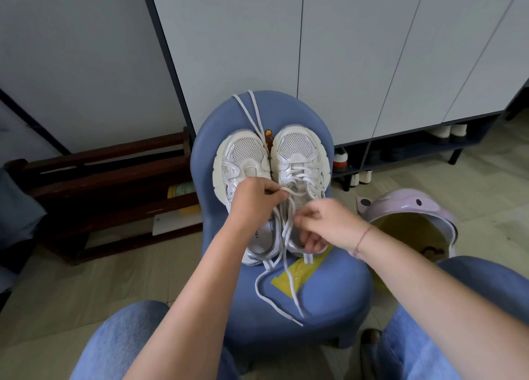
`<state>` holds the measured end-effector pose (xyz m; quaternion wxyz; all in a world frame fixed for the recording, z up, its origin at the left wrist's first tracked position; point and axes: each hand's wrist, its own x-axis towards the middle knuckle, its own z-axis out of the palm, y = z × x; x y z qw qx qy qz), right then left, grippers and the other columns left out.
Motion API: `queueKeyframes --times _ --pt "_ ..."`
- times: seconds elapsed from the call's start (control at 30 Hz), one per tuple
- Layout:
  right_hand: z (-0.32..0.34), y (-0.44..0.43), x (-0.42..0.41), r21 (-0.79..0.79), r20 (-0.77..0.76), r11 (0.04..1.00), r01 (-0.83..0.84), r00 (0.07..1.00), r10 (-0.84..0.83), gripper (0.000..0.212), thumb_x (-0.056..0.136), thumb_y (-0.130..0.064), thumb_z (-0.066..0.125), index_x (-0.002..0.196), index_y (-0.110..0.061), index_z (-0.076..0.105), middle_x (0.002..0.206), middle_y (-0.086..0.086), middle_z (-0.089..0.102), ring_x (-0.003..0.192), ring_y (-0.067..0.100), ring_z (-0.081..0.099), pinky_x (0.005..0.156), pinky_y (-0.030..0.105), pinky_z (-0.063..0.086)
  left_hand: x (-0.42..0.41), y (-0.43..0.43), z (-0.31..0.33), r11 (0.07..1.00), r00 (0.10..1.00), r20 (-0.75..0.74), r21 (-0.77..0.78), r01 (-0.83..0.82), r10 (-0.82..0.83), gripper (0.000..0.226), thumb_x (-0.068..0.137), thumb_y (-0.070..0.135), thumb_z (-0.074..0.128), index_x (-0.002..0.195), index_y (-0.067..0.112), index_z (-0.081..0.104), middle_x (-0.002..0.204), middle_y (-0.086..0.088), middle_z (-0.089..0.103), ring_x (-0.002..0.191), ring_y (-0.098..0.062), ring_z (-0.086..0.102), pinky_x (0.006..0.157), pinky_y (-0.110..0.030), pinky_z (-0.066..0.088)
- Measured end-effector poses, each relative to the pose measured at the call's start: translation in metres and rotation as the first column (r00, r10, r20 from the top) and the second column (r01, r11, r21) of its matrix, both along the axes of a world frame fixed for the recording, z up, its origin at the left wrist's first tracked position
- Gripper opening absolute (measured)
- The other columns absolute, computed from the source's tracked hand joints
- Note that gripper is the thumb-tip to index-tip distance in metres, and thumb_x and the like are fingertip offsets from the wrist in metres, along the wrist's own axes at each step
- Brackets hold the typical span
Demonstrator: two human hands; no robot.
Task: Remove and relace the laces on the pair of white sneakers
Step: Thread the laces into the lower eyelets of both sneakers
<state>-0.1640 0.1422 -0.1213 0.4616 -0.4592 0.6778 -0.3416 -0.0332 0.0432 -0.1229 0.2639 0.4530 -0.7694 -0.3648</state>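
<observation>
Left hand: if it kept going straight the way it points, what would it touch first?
Probably the laced sneaker: the left hand points up-right, pinching a lace right at its laced front. Depth is hard to judge.

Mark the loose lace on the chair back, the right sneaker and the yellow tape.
loose lace (246, 113), head view, on the strand crossing the chair back.
right sneaker (297, 147), head view, on the mesh toe panel.
yellow tape (297, 273), head view, on the strip's middle, on the seat.
</observation>
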Motion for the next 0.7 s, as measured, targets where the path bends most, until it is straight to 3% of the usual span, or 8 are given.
queueKeyframes --times 0.1,0.17,0.3,0.4,0.57,0.7 --pt "-0.004 -0.006 0.012 -0.148 -0.050 0.976 0.162 0.984 -0.171 0.013 0.095 -0.012 0.054 0.086 -0.008 0.063 0.061 0.011 0.064 0.051 0.030 0.063 0.049 0.034 0.054 0.000 0.001 0.001 1.000 1.000 0.003 -0.011 0.001 -0.001 0.011 0.088 0.022 0.073 0.091 0.011 0.077 0.059 -0.002 0.057 0.045 -0.006 0.042 0.046 -0.013 0.035" --pt "-0.007 -0.007 0.020 -0.166 -0.048 0.967 0.191 0.978 -0.202 0.016 0.094 -0.013 0.054 0.080 -0.018 0.059 0.060 0.010 0.063 0.045 0.023 0.060 0.042 0.028 0.050 0.000 0.001 0.002 1.000 1.000 0.009 -0.010 0.003 -0.003 0.011 0.089 0.022 0.073 0.092 0.012 0.076 0.062 -0.004 0.059 0.049 -0.010 0.044 0.047 -0.013 0.035" --pt "-0.009 -0.013 0.021 -0.187 -0.030 0.954 0.233 0.970 -0.242 0.017 0.094 -0.012 0.056 0.082 -0.001 0.061 0.054 0.007 0.058 0.032 0.010 0.047 0.035 0.017 0.038 0.000 0.000 0.000 1.000 1.000 0.009 -0.010 -0.005 0.006 0.011 0.088 0.021 0.073 0.093 0.011 0.077 0.058 0.003 0.058 0.049 -0.008 0.046 0.047 -0.011 0.036" --pt "-0.007 -0.015 0.018 -0.165 0.021 0.969 0.182 0.983 -0.181 0.020 0.091 -0.009 0.060 0.072 -0.006 0.057 0.045 -0.001 0.054 0.031 0.008 0.041 0.037 0.016 0.036 0.000 -0.001 -0.002 1.000 1.000 0.006 0.006 -0.016 0.016 0.012 0.088 0.021 0.074 0.095 0.011 0.076 0.059 0.008 0.057 0.051 -0.006 0.047 0.047 -0.009 0.036" --pt "-0.002 -0.005 0.014 -0.023 0.131 0.999 -0.042 0.990 0.045 0.018 0.090 -0.011 0.063 0.072 -0.011 0.057 0.050 0.001 0.054 0.034 0.006 0.040 0.036 0.015 0.031 -0.001 -0.003 -0.003 1.000 1.000 -0.002 0.014 -0.015 0.015 0.016 0.088 0.024 0.074 0.099 0.012 0.076 0.066 0.002 0.063 0.057 -0.011 0.051 0.050 -0.011 0.038" --pt "-0.001 0.000 0.014 -0.046 0.117 0.999 0.000 0.993 0.006 0.018 0.090 -0.015 0.064 0.073 -0.010 0.061 0.053 0.002 0.056 0.041 0.006 0.047 0.041 0.016 0.040 -0.002 -0.003 -0.003 1.000 1.000 -0.003 0.021 -0.022 0.022 0.017 0.088 0.024 0.074 0.099 0.013 0.076 0.067 0.002 0.063 0.056 -0.009 0.051 0.051 -0.010 0.038"
